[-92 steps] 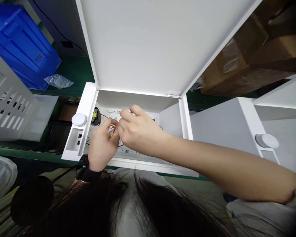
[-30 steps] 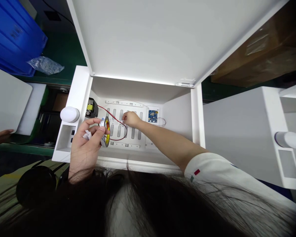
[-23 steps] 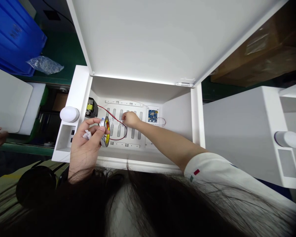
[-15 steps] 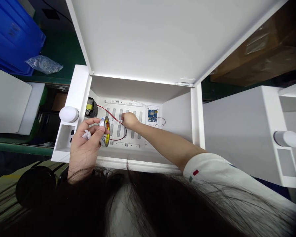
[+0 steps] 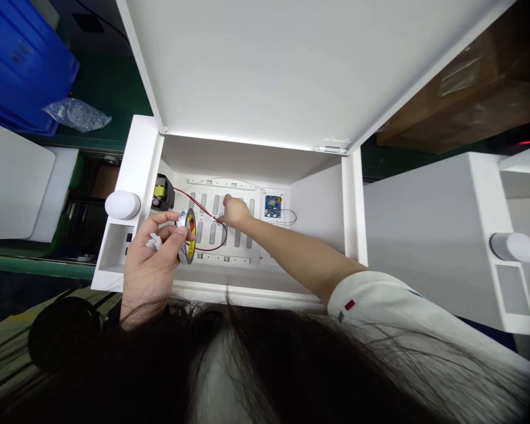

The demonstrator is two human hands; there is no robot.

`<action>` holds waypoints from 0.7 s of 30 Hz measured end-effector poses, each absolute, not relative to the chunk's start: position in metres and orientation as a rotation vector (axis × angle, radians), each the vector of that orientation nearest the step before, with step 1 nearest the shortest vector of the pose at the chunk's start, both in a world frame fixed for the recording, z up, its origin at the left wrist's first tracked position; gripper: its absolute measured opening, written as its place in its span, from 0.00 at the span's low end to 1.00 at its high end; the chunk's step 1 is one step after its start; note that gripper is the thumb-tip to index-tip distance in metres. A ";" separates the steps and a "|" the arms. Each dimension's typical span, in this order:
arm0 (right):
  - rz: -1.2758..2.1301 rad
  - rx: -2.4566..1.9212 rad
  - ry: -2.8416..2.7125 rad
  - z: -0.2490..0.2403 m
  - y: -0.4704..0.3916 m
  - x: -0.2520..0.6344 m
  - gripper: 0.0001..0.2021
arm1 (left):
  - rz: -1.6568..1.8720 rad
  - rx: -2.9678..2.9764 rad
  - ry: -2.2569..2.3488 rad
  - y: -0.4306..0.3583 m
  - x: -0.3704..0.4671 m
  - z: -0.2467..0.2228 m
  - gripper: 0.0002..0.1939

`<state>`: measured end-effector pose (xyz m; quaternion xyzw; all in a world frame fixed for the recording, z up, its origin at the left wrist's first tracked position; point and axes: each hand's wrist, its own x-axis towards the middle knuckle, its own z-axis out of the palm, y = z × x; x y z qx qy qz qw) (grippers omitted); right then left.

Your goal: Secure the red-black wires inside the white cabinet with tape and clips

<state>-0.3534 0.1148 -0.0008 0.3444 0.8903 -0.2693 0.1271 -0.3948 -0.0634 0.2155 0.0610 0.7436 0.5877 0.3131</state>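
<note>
Two bare hands were at an open white box (image 5: 355, 206), the left over its near left part and the right inside it. The left hand (image 5: 150, 256) was closed on a tape roll (image 5: 191, 251), thumb and fingers together on its side, so that the ring stood on edge at the fingertips. White strips (image 5: 153, 241) stuck out from the same hand, behind the roll.

To the right of that grip, and a little farther off, the right hand (image 5: 236, 213) reached down to the slotted floor (image 5: 210, 205). Two of its digits stood apart, the lower one just beside the red wire (image 5: 189, 196); whether anything was pinched there could not be told. The wire ran left from these fingertips to a black part with a yellow block (image 5: 160, 192), which sat just beyond the left hand, and also looped back toward the roll.

Right of the right hand lay a blue circuit board (image 5: 272, 206), with a thin wire (image 5: 295, 217) curving from its side. Beyond both hands rose the raised lid (image 5: 256, 70). Left of the left grip was a round white knob (image 5: 122, 205).
</note>
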 end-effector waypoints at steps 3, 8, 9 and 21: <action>-0.871 1.081 2.533 -0.009 0.123 -0.356 0.28 | 1.551 0.160 1.946 -0.064 -0.395 0.214 0.13; -0.981 1.160 2.479 -0.015 0.127 -0.359 0.18 | 1.621 0.135 1.907 -0.063 -0.395 0.212 0.14; -0.996 1.168 2.471 -0.015 0.126 -0.359 0.17 | 1.622 0.130 1.901 -0.063 -0.395 0.212 0.14; -0.942 1.140 2.537 -0.020 0.123 -0.352 0.09 | 1.675 0.123 1.884 -0.062 -0.395 0.211 0.14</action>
